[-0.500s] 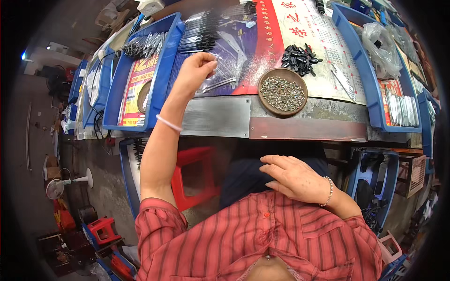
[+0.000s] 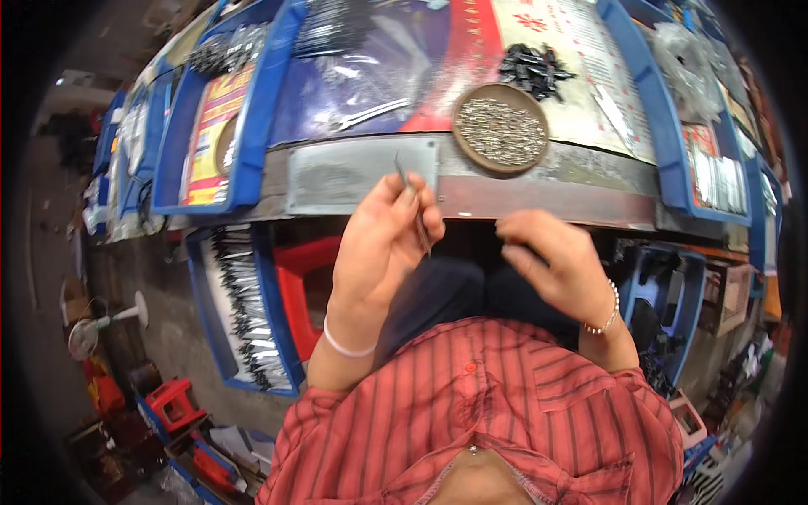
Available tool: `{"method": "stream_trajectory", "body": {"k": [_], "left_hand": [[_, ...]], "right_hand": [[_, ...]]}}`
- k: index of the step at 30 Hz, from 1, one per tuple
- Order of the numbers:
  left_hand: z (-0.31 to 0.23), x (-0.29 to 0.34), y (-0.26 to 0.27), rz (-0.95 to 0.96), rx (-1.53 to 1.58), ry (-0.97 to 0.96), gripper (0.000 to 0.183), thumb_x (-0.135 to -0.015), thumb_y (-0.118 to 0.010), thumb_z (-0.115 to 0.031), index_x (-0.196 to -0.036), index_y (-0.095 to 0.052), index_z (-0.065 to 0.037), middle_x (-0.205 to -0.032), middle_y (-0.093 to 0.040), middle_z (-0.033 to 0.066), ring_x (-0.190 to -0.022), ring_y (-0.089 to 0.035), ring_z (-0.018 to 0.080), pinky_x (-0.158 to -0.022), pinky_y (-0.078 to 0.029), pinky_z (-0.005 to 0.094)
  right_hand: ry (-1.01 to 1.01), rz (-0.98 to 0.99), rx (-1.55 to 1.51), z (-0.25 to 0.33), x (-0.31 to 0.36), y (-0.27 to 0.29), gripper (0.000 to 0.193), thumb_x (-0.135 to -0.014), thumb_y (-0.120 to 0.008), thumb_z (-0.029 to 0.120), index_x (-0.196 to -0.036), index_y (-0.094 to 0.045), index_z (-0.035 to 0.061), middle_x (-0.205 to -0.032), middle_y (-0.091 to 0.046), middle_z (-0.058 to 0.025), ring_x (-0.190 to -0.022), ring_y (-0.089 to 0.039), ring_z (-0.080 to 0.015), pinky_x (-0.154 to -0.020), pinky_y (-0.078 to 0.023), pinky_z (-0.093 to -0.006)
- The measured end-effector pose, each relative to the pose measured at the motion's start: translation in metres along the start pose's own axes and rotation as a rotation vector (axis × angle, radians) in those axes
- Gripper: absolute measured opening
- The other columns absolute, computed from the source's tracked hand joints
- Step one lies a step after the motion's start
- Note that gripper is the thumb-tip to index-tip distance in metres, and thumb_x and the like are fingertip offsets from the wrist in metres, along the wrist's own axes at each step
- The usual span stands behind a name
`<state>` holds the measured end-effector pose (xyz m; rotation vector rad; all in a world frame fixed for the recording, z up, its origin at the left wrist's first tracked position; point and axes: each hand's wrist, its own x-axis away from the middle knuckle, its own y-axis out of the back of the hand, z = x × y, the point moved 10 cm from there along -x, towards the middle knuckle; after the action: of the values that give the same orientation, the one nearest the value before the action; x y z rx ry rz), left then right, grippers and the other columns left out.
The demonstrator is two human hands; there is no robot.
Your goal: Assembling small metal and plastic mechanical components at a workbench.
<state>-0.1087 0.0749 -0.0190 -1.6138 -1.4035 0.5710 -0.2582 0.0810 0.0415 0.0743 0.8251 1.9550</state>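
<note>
My left hand is closed, with a slim dark pointed rod pinched between thumb and fingers, standing nearly upright. It is just in front of the bench edge, by a grey metal plate. To its right, my right hand hangs before the bench, blurred, thumb and fingers apart and nothing visible in them. A round brown bowl beyond the hands holds many small metal pieces. Behind the bowl lies a heap of small black parts. Several dark slim rods lie in a row at the back left.
Blue trays with slim parts flank the work area, another blue tray on the right. Silvery rods lie on the bench. Below are a red stool and a tray of rods. A white fan stands on the left.
My left hand has come back from the rods toward me and now holds a slim dark rod. My right hand has lifted off my front and moved up toward the bench edge.
</note>
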Motion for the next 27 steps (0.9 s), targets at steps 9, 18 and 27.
{"method": "stream_trajectory", "body": {"k": [9, 18, 27], "left_hand": [[0.086, 0.048, 0.0, -0.029, -0.237, 0.164, 0.012, -0.085, -0.058, -0.001, -0.091, -0.05, -0.006, -0.087, -0.056, 0.0057, -0.073, -0.06, 0.0152, -0.064, -0.049, 0.0257], [0.104, 0.058, -0.003, 0.033, -0.255, 0.208, 0.011, -0.089, -0.054, -0.004, -0.097, -0.047, -0.006, -0.088, -0.056, 0.0074, -0.067, -0.055, 0.0114, -0.063, -0.045, 0.0222], [0.125, 0.051, -0.005, 0.035, -0.227, 0.374, 0.008, -0.09, -0.053, -0.01, -0.096, -0.052, -0.005, -0.074, -0.053, 0.0053, -0.049, -0.034, 0.0028, -0.044, -0.027, 0.0166]], "right_hand": [[-0.276, -0.433, 0.458, -0.109, -0.021, 0.139, 0.015, -0.081, -0.058, 0.007, -0.094, -0.06, -0.0005, -0.076, -0.061, -0.0097, -0.063, -0.055, -0.0168, -0.062, -0.044, -0.0287], [-0.334, -0.11, 0.928, -0.161, -0.076, 0.121, 0.021, -0.076, -0.047, 0.005, -0.092, -0.061, 0.0042, -0.092, -0.06, -0.0176, -0.089, -0.059, -0.035, -0.078, -0.046, -0.0441], [-0.254, 0.08, 1.16, -0.139, -0.082, 0.089, 0.017, -0.08, -0.046, 0.0, -0.096, -0.046, 0.001, -0.086, -0.059, -0.0185, -0.076, -0.062, -0.0343, -0.062, -0.05, -0.042]]}}
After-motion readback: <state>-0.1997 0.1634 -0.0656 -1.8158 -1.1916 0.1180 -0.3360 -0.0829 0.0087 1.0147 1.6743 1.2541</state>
